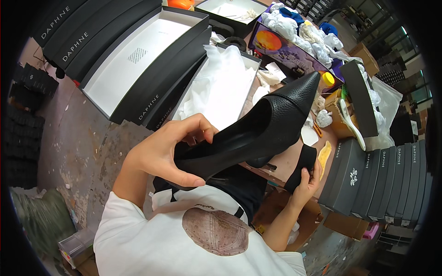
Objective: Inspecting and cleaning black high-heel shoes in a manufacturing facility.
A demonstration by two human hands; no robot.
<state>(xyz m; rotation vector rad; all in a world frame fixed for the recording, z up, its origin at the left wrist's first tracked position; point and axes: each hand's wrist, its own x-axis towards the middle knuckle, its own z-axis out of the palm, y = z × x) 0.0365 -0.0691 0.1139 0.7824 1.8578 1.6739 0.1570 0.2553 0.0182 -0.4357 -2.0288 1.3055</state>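
The left hand has its fingers clamped on the heel end of a black shoe, thumb along the near side, fingertips over the far rim; the shoe is up in the air in front of the chest, above the table, its pointed toe tilted up and away to the right; over on the other side, the right hand has thumb and fingers pinched on the lower part of a black strip, which stands near the table's edge, apart from the shoe; exactly what the strip is, one cannot tell.

Just past the toe shows a yellow cap; right of it a white handle leans slantwise against a carton; a yellow cloth lies just beyond the right hand; behind the shoe, white tissue fills a box; farther back sits a purple box, heaped with crumpled paper; to the left an open tray shows its white inside, resting among dark boxes; at far right, grey boxes stand in a row; scuffed floor spreads out at left.
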